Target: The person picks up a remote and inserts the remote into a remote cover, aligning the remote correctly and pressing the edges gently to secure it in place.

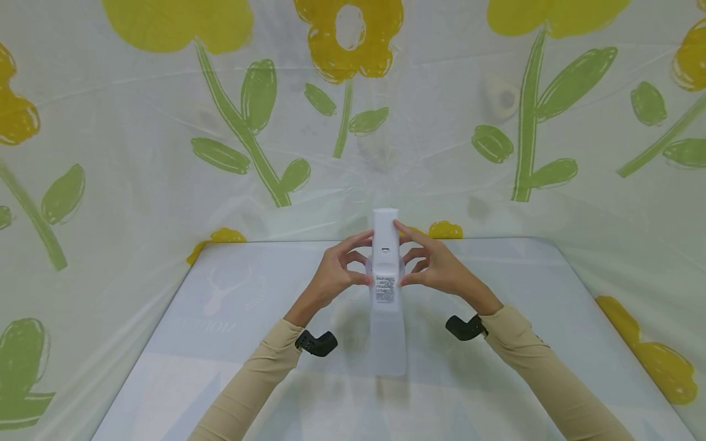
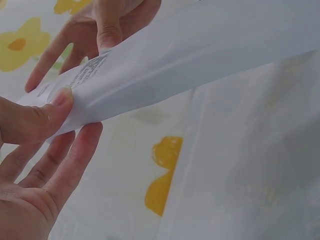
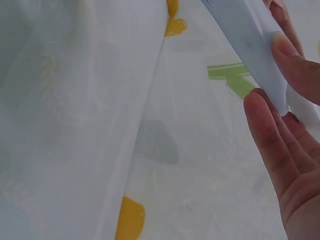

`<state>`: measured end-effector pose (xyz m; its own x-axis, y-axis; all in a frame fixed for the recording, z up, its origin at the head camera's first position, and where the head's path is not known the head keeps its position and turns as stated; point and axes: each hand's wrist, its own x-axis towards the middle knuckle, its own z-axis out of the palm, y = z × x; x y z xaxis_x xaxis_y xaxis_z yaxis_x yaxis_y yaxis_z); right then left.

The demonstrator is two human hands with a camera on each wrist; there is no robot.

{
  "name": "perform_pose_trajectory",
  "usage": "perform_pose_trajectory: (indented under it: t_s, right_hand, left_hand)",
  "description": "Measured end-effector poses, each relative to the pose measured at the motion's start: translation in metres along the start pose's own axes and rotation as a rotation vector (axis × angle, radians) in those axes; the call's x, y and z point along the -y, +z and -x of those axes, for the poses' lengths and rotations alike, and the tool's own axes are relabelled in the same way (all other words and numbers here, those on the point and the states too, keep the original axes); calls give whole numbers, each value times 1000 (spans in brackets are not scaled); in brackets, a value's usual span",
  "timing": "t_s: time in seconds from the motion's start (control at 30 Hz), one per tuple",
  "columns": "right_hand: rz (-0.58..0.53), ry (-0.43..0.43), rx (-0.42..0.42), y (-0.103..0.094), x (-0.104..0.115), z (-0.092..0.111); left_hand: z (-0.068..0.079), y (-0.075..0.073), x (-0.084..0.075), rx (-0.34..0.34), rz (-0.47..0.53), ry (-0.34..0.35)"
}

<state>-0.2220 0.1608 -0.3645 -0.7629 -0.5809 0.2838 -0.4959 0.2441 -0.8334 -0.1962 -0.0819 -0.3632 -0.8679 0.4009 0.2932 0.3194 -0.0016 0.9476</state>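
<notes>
Left hand point(image 1: 337, 267) and right hand point(image 1: 441, 267) in the head view pinch opposite sides of one white device point(image 1: 387, 337), held over the table point(image 1: 485, 386), its printed label point(image 1: 385, 289) between them. Left wrist view: thumb point(image 2: 62, 102) on one face, fingertips point(image 2: 91, 131) at the edge. Right wrist view: a similar pinch. The step looks like steadying or inspecting the device; the next move probably calls for keeping both grips even.

Two hands point(image 1: 333, 269) point(image 1: 441, 266); one white device point(image 1: 388, 343); one printed label point(image 1: 385, 289); two wrist bands point(image 1: 317, 344) point(image 1: 464, 328); two sleeves point(image 1: 250, 376) point(image 1: 543, 370); one table point(image 1: 513, 269)
</notes>
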Motion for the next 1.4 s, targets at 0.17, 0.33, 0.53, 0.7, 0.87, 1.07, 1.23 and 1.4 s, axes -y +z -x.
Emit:
perform_pose_trajectory:
  t_s: [0.17, 0.33, 0.53, 0.7, 0.87, 1.07, 1.23, 1.4]
  right_hand:
    - [7, -2, -3, 0, -1, 0]
    - [14, 1, -5, 1, -1, -1]
    - [11, -3, -5, 3, 0, 0]
    - [2, -5, -8, 3, 0, 0]
    - [-5, 13, -8, 3, 1, 1]
    - [-9, 8, -4, 3, 1, 0]
    - [-9, -3, -7, 4, 0, 0]
    - [-8, 0, -9, 5, -1, -1]
  left_hand:
    - [1, -1, 0, -6, -2, 7]
    - [1, -1, 0, -10, -1, 10]
    - [1, 0, 0, -14, -5, -1]
    - [1, 0, 1, -16, -5, -9]
    - [-2, -3, 17, -28, 2, -4]
    - [-5, -5, 30, -37, 5, 6]
    - [-5, -6, 31, -40, 5, 15]
    - [-4, -6, 31, -44, 8, 8]
